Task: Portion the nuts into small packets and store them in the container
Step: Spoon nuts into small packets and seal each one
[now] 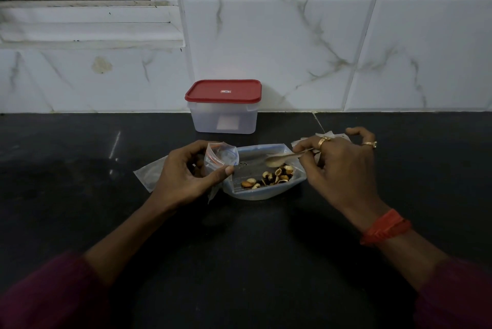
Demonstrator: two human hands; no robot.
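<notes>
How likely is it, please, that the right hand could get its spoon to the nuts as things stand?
Probably yes: the right hand holds the spoon just above the nuts, the bag lies open at the top, and the left hand with its small packet sits off to the side.

One container point(223, 116), one spoon point(277, 159), one nut bag point(266, 195), two rings point(323, 140) point(370, 144), at least two small packets point(222, 154) point(147, 175).

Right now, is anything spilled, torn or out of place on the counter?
Nothing stands out. The nuts all lie inside the open pack, none on the counter. The left hand holds the small bag, the right hand holds the spoon above the nuts, and the red lid sits square on the container.
</notes>
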